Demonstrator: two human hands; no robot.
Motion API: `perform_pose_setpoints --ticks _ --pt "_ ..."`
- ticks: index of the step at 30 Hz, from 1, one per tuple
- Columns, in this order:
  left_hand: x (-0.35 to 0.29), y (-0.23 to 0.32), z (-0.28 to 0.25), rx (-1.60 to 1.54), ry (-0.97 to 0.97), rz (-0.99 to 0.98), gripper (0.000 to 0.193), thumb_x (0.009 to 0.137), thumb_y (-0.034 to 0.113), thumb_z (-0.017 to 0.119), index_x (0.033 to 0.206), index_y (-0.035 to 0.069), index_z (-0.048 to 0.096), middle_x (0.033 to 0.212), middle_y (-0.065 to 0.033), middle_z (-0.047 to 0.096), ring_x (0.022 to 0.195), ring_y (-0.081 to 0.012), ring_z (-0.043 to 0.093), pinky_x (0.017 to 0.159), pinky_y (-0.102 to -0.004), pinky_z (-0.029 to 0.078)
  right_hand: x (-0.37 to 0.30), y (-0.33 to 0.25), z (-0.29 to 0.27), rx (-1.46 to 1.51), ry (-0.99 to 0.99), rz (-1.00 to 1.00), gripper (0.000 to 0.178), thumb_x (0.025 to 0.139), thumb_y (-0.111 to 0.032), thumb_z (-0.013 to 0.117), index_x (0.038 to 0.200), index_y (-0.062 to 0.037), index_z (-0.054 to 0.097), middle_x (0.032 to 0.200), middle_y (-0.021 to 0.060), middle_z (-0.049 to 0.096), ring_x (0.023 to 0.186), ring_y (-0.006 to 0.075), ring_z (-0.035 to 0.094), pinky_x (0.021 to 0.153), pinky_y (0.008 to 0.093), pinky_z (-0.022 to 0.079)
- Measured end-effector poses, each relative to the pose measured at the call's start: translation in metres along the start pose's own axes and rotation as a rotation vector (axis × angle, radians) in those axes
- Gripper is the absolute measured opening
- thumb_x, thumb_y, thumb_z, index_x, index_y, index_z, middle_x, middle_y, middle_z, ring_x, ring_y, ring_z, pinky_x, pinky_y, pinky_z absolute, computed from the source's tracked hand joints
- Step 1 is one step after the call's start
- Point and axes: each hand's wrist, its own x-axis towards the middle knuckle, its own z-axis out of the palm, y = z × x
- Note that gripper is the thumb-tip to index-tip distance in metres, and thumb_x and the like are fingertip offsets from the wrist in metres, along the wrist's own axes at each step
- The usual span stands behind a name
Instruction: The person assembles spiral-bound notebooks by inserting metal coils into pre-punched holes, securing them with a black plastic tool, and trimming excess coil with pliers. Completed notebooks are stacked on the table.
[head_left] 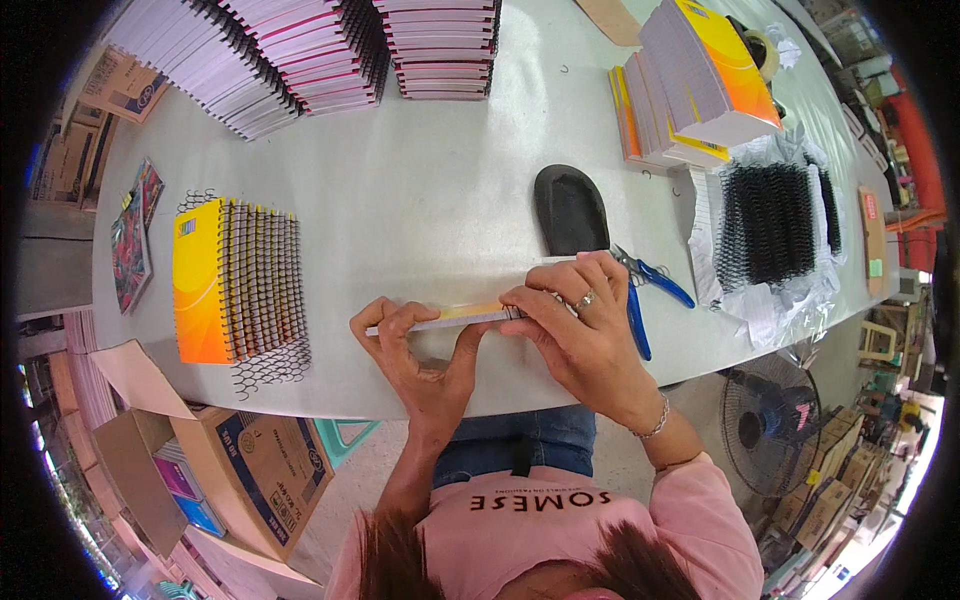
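A thin notebook (462, 316) with a yellow-orange cover is held edge-on above the near side of the table. My left hand (425, 362) grips it along its left part, thumb below and fingers above. At its right end, my right hand (590, 335) is closed in a pinch on a bit of dark spiral wire (512, 312) along the notebook's edge; the fingers hide most of that wire. Just beyond my right hand lie blue-handled pliers (664, 284), partly covered by the hand, and a black shallow tray (572, 212).
Wire-bound yellow-orange notebooks (215, 285) are stacked at left, with taller bound stacks (440, 50) behind. At right are unbound books (700, 80) and black wire coils (765, 225) on paper. An open carton (265, 480) and a fan (770, 418) stand beyond the table's edge.
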Motion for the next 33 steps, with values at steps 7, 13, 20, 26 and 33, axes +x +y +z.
perform_pose_setpoints --ticks 7,13,20,26,33 --pt "0.002 0.004 -0.001 0.006 0.004 -0.005 0.054 0.069 0.003 0.089 0.108 0.011 0.053 0.108 -0.0098 0.039 0.099 -0.0243 0.040 0.084 -0.0377 0.038 0.002 0.000 0.001 0.031 0.017 0.000 0.032 0.076 -0.007 0.076 0.105 -0.0091 0.064 0.104 0.0040 0.058 0.098 0.0247 0.055 0.096 0.0434 0.037" --pt "0.002 0.004 0.000 0.015 0.011 0.020 0.052 0.071 0.005 0.088 0.109 0.010 0.053 0.108 -0.0096 0.042 0.101 -0.0255 0.039 0.084 -0.0394 0.037 0.002 -0.002 0.001 0.008 0.024 -0.006 0.029 0.078 -0.010 0.076 0.105 -0.0096 0.064 0.103 0.0038 0.059 0.096 0.0250 0.055 0.095 0.0429 0.037" --pt "0.004 0.008 -0.001 0.043 -0.007 0.062 0.049 0.074 0.008 0.087 0.111 0.009 0.054 0.108 -0.0097 0.045 0.104 -0.0280 0.040 0.088 -0.0411 0.037 0.003 -0.001 0.005 0.010 0.052 -0.015 0.027 0.082 -0.013 0.074 0.107 -0.0093 0.064 0.102 0.0047 0.059 0.096 0.0261 0.054 0.093 0.0421 0.036" --pt "0.004 0.009 0.003 -0.010 0.035 -0.007 0.048 0.076 0.008 0.085 0.112 0.008 0.053 0.112 -0.0108 0.043 0.112 -0.0283 0.044 0.096 -0.0408 0.037 0.002 -0.005 0.009 -0.008 0.090 -0.032 0.023 0.084 -0.014 0.071 0.106 -0.0085 0.063 0.104 0.0073 0.057 0.099 0.0271 0.053 0.095 0.0423 0.034" --pt "0.006 0.005 0.004 -0.041 0.041 0.059 0.042 0.079 0.010 0.083 0.110 0.006 0.056 0.113 -0.0131 0.044 0.113 -0.0309 0.043 0.095 -0.0421 0.039 0.003 -0.005 0.014 -0.023 0.127 -0.084 0.019 0.087 -0.011 0.068 0.105 -0.0082 0.063 0.103 0.0073 0.057 0.100 0.0279 0.052 0.095 0.0424 0.035"
